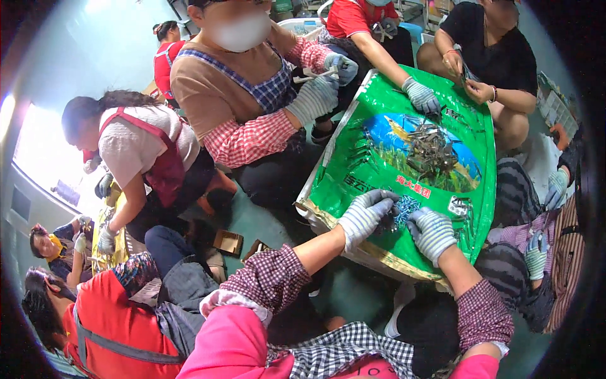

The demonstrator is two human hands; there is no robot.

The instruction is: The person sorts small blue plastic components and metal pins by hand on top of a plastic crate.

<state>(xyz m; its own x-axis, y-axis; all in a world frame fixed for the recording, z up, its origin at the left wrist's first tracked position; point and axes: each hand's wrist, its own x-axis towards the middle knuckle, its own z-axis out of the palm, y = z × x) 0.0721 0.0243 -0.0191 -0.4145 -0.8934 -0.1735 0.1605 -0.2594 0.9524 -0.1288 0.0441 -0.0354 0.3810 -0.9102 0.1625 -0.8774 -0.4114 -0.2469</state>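
Note:
Both my hands wear grey-and-white striped knit gloves over a green printed sack (328, 183) spread on a low surface. Between them lies a small heap of blue-and-white little pieces (407, 210), too small to name. My left hand (368, 218) is at the heap's left side, thumb and fingers pinched together. My right hand (433, 235) reaches its right side with the fingers curled and the tips at the pieces. Whatever either hand pinches is hidden. Farther up the sack is a pile of dark thin parts (432, 148).
Several small black parts (465, 227) lie along the sack's right side. A co-worker (233, 95) sits across to the left, holding white pieces; another gloved hand (421, 96) touches the sack's far end. A person in black (489, 47) sits far right. Small open boxes (228, 242) are on the floor.

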